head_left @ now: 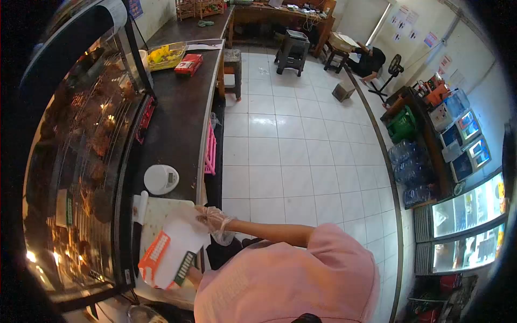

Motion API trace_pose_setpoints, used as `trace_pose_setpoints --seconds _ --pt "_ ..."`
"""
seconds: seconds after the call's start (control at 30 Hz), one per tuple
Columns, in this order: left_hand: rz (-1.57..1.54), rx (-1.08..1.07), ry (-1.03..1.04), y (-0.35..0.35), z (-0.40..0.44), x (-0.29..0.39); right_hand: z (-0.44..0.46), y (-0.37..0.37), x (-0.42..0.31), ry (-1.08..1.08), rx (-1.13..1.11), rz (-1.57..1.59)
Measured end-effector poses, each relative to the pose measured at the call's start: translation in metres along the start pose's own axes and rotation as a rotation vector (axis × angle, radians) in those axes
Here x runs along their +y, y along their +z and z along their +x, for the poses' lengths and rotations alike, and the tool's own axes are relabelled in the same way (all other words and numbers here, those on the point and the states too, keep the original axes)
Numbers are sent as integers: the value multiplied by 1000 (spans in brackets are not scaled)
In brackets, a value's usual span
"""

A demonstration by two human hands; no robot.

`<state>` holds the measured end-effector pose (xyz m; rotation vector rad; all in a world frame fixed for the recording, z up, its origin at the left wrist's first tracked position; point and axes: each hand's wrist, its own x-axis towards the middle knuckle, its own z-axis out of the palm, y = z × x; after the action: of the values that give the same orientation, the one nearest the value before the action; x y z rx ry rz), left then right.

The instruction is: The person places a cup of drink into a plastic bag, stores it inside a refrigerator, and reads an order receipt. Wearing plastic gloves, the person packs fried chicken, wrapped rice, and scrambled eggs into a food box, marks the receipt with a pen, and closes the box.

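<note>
A white paper box or sheet point(180, 247) with orange and green printed panels lies tilted over a pale cutting board point(180, 205). My left hand point(194, 276), partly hidden by the paper, grips it at the green end. In a clear plastic glove, my right hand point(215, 220) has its fingers closed at the paper's upper right edge; the fingertips are blurred. A white-handled knife point(141, 207) rests along the board's left side. Just beyond the board stands a round white kitchen scale point(161, 179).
A glass display case point(86, 161) borders the dark counter point(175, 116) on the left. Farther along are a red packet point(188, 64) and a yellow tray point(166, 56). Stools, a fan and a crouching person point(369, 60) are at the back; bottles and a lit fridge stand right.
</note>
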<state>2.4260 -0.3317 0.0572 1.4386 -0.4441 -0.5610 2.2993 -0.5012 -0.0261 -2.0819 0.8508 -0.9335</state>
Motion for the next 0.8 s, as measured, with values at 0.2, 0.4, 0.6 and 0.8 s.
trace_pose_setpoints --seconds 0.2,0.4,0.6,0.8 --pt "54 43 -19 5 67 -27 106 13 115 199 103 205" --pt "-88 245 -154 44 82 10 235 -53 75 374 -100 -150" --pt "-229 313 -205 54 106 -26 330 10 184 558 -275 -162" --pt "-31 169 -54 55 116 -83 363 -31 148 431 -366 -414"
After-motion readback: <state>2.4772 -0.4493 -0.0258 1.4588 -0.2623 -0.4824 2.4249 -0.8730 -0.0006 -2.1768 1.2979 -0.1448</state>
